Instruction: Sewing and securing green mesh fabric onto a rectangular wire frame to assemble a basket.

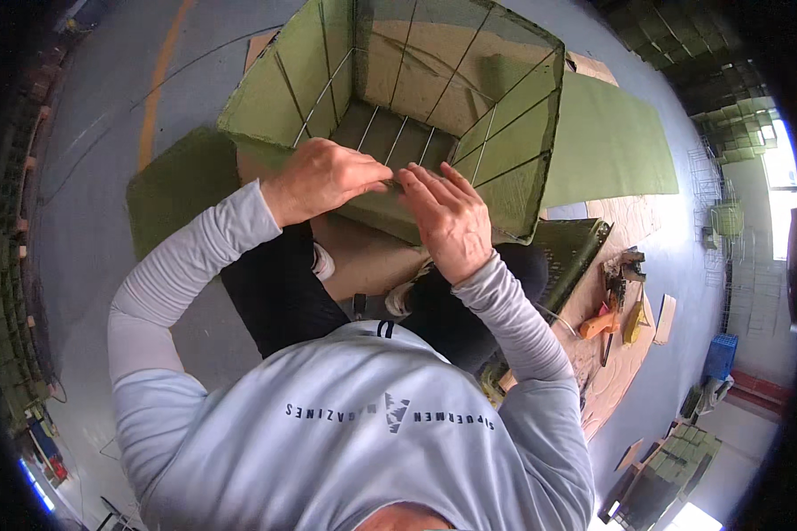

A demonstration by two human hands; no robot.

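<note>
Both hands [328, 177] [447, 217] press together on the near rim of a green wire-framed box [505, 150], closing off that edge. The box's open inside lies free above and beyond them. Tools [615, 305] crowd the cardboard to the right; bare grey floor [97, 177] lies open to the left.

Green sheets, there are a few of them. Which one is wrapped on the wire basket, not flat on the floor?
The green sheet lining the wire basket; both hands press its near edge.

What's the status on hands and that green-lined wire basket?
Left hand and right hand both pinching green fabric on wire basket near rim. Glue gun lies aside. Nothing blocking.
</note>
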